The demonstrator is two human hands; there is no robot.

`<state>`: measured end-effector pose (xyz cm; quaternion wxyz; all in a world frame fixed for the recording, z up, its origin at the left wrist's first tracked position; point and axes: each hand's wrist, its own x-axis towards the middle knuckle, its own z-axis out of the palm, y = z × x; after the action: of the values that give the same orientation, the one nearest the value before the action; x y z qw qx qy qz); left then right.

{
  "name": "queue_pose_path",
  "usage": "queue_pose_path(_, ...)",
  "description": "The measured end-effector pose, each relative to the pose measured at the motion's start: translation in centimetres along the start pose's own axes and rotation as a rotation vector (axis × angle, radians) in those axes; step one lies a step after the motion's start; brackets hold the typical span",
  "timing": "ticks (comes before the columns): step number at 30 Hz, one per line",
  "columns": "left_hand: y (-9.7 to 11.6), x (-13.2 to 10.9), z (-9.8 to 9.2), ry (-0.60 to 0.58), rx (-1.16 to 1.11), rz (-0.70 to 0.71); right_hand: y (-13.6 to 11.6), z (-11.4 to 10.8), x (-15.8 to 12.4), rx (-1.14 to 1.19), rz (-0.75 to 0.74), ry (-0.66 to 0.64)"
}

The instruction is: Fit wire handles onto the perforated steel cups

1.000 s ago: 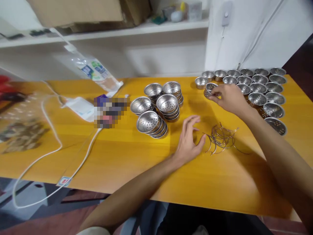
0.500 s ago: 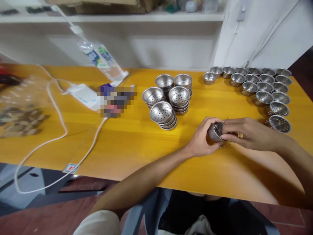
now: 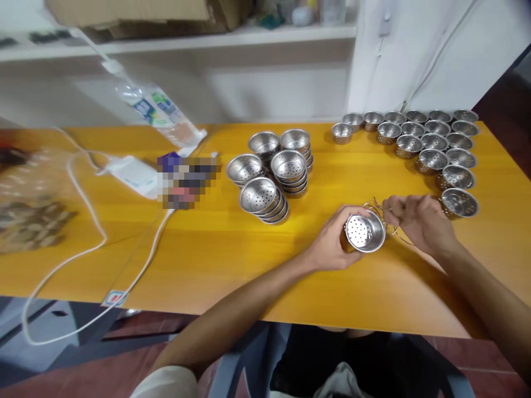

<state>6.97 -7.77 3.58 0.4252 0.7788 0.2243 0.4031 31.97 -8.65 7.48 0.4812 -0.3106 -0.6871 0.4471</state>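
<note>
My left hand (image 3: 334, 240) grips a perforated metal cup (image 3: 365, 231) by its side, its open top tilted toward me. Just right of the cup, my right hand (image 3: 418, 221) has its fingers curled at some thin bent wires (image 3: 378, 209); whether it pinches one is hard to make out. Left of my hands stand several stacks of similar cups (image 3: 259, 196). More single cups (image 3: 431, 160) are set out in rows at the back right of the yellow table (image 3: 199, 265).
At the left lie a white power strip (image 3: 135, 174) with a looping cable, and a plastic bag of brown pieces (image 3: 37, 224). A clear bottle (image 3: 161, 113) leans at the back. A white shelf (image 3: 232, 40) runs behind the table.
My right hand has moved out of the cup to its right. The cup now shows its inside more openly. The whole view has shifted slightly.
</note>
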Motion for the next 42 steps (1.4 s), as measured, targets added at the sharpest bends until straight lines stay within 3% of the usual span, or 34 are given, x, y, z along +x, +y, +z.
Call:
queue_pose_path(2,1.7,1.0,-0.9,0.026,0.124,0.080,-0.1,-0.7,0.1,0.129,0.030,0.148)
queue_pose_path(4,4.0,3.1,-3.4,0.100,0.275,0.168,0.2,-1.2,0.1,0.050,0.051,0.224)
queue_pose_path(6,5.9,5.7,-7.8,0.226,0.474,0.220,1.1,-1.2,-0.2,-0.265,0.044,0.176)
queue_pose_path(8,6.3,8.2,-13.5,0.364,0.629,0.159,2.3,-0.9,-0.7,-0.660,-0.001,0.042)
queue_pose_path(10,4.8,9.6,-19.1,0.529,0.702,-0.024,3.4,-0.6,-1.2,-0.950,-0.052,-0.084)
queue_pose_path(12,2.1,9.9,-23.4,0.478,0.699,-0.213,3.9,-0.5,-1.4,-1.100,-0.061,-0.145)
queue_pose_path(14,-0.9,9.4,-26.0,0.418,0.645,-0.190,3.9,-0.8,-1.5,-1.146,-0.025,-0.156)
queue_pose_path(16,-3.3,8.9,-27.1,0.348,0.591,-0.073,3.6,-1.4,-1.4,-1.149,0.011,-0.127)
queue_pose_path(19,-5.0,8.6,-27.3,0.288,0.538,0.052,3.2,-2.1,-1.2,-1.122,0.039,-0.067)
queue_pose_path(27,-6.3,8.4,-27.7,0.303,0.534,0.011,3.4,-2.4,-1.0,-1.160,0.030,-0.023)
queue_pose_path(30,-7.6,8.7,-28.4,0.301,0.545,-0.018,3.0,-2.5,1.8,-1.252,0.024,0.047)
queue_pose_path(33,-8.2,9.2,-28.4,0.297,0.522,-0.015,2.8,-1.9,7.8,-1.395,0.029,0.057)
queue_pose_path(36,-6.7,8.9,-28.3,0.273,0.510,0.012,3.9,-0.7,15.2,-1.412,0.015,0.017)
queue_pose_path(38,-4.4,8.1,-28.8,0.229,0.553,-0.041,5.3,-0.2,19.4,-1.414,0.115,-0.043)
queue_pose_path(40,-1.7,7.1,-29.7,0.202,0.593,-0.130,6.6,0.0,21.9,-1.450,0.273,-0.122)
queue_pose_path(42,0.8,6.4,-30.4,0.234,0.571,-0.122,7.5,-0.2,22.5,-1.479,0.355,-0.183)
